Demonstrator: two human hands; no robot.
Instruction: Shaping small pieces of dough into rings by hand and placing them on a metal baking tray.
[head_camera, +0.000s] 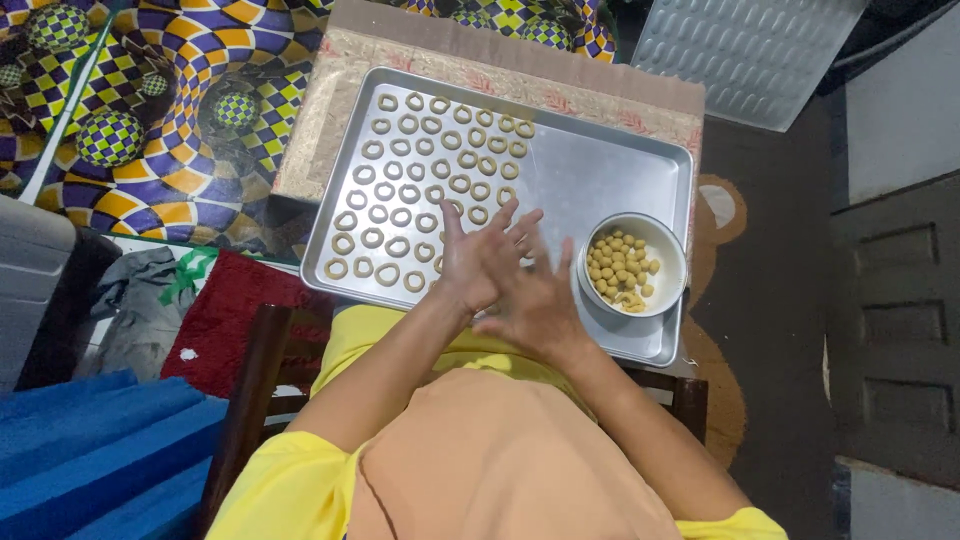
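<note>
My left hand (470, 262) and right hand (535, 290) pressed flat together, rolling dough; piece itself hidden. Next: shape ring, place on tray (610, 170) beside dough rings (420, 180).

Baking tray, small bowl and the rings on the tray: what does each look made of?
Baking tray: bare metal, likely aluminium, with a dull grey brushed sheen and rolled rim. Small bowl: looks like white enamel or plastic; unclear which. Rings: pale, matte raw dough, soft-edged, like the dough balls in the bowl.
</note>
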